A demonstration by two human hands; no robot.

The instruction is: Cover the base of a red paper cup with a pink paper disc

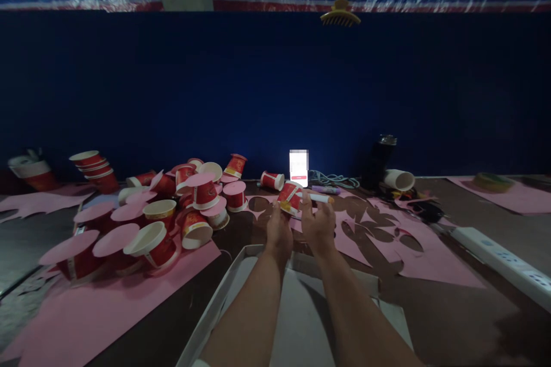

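Note:
My left hand [279,233] is closed round a red and white paper cup [291,197], which it holds tilted over the far edge of an open white box [245,255]. In my right hand [318,225], close beside the cup, is a white pen-like stick [319,198] with an orange end. Whether its tip touches the cup I cannot tell. Another red paper cup [272,179] lies on its side just behind. A lit phone screen [298,169] stands upright beyond my hands, and a purple marker [326,190] lies to the right of it.
Several red cups, many topped with pink paper discs [205,179], crowd the left side. Cut pink sheets [430,261] spread over the brown table [456,318]. A white power strip [501,258], a dark bottle [379,160] and a coiled cable [340,179] are at right.

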